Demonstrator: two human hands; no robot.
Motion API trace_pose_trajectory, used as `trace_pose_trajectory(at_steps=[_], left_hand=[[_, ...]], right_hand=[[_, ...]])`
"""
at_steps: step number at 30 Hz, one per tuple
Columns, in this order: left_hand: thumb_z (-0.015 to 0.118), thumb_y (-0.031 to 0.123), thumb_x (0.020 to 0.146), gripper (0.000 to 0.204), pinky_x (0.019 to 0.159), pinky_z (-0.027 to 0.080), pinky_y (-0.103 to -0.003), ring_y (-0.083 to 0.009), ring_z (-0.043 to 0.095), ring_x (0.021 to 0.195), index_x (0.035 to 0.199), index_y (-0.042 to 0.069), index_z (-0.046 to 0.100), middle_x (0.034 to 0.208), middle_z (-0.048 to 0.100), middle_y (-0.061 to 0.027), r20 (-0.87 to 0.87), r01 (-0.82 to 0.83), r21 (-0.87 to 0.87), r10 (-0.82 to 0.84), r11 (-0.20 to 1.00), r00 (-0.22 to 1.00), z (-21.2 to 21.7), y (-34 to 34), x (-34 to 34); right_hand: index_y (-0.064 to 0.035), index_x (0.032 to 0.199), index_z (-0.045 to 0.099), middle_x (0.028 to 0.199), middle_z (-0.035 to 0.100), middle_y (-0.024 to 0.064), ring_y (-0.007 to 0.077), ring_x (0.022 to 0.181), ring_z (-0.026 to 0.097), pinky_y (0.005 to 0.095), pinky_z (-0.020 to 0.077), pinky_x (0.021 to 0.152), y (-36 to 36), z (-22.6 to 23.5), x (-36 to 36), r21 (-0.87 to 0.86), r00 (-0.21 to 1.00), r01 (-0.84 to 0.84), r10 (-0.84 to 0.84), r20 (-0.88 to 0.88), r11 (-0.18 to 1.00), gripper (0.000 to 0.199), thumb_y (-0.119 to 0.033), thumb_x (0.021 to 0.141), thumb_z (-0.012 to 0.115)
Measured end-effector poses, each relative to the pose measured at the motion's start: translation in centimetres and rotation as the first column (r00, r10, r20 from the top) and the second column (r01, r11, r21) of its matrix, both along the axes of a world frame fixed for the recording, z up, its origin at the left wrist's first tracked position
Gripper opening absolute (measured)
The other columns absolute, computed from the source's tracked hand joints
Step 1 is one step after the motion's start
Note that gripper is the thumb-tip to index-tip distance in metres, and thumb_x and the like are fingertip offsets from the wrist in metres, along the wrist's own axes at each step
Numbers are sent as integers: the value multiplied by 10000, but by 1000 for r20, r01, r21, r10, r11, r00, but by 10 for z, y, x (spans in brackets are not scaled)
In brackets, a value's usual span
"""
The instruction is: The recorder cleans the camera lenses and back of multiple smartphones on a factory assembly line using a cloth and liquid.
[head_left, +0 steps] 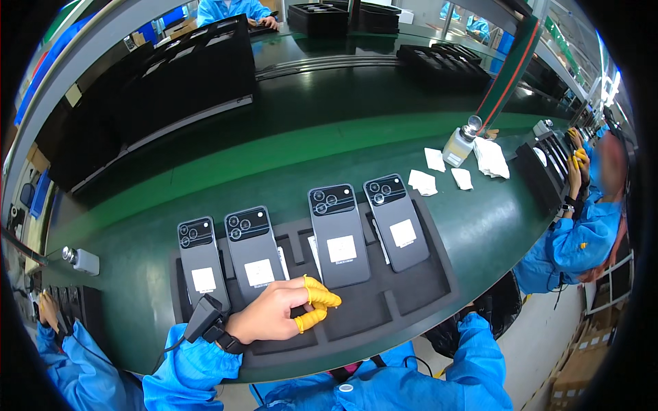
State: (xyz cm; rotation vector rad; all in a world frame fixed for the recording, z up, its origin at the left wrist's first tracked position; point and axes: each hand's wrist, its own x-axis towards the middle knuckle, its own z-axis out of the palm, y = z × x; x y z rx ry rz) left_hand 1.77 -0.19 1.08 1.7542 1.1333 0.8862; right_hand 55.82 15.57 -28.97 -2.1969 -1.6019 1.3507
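Observation:
My left hand (277, 312), with yellow finger cots on thumb and fingers, hovers over the front of a black foam tray (439, 274). Its thumb and fingertips come together; whether anything small lies between them is hidden. Several grey smartphones lie back-up in a row, each with a white square label. The hand overlaps the lower end of the second phone (250, 243) from the left. Left of that is another phone (199, 257); to the right are a third phone (339, 226) and a far-right phone (404, 236). My right sleeve reaches a black bag (500, 305); the right hand does not show.
A dispenser bottle (458, 147) and white wipes (490, 159) sit beyond the phones at right. Another bottle (82, 260) is at left. Black tray stacks (185, 82) stand at the back left. Co-workers in blue sit at both sides (569, 240) and across the table.

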Motion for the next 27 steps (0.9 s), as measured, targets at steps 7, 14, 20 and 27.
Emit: trace_pose_trajectory(at_steps=[7, 14, 20, 27], left_hand=[[680, 12, 842, 300, 779, 544, -301, -213, 652, 867, 1132, 88, 690, 1022, 673, -76, -20, 3, 7, -3, 1000, 1000, 0, -1, 0], [683, 22, 844, 287, 831, 541, -314, -226, 660, 908, 1123, 91, 696, 1019, 678, -79, -35, 5, -28, -6, 1000, 999, -1, -1, 0], [683, 39, 852, 271, 842, 539, -323, -233, 661, 912, 1117, 89, 699, 1015, 683, -80, -58, 9, -7, -10, 1000, 998, 0, 0, 0], [685, 42, 852, 262, 827, 537, -327, -235, 660, 905, 1110, 84, 700, 1008, 685, -83, -39, 7, 14, -7, 1000, 999, -1, 0, -1]], right_hand=[[9, 968, 657, 823, 689, 105, 215, 657, 669, 350, 539, 578, -10, 1, 0, -18, 976, 73, -75, -202, 997, 145, -48, 881, 556], [8, 975, 659, 825, 693, 85, 198, 653, 664, 332, 532, 578, -29, 8, 14, -40, 887, 83, -92, -453, 996, 150, -66, 901, 552], [2, 985, 659, 828, 691, 79, 195, 654, 654, 325, 526, 579, -20, 6, -11, 15, 850, 228, -192, -491, 973, 154, -74, 904, 552], [-7, 998, 658, 833, 686, 74, 195, 657, 643, 320, 519, 582, -7, 9, -35, 83, 814, 329, -237, -531, 941, 160, -82, 904, 553]])
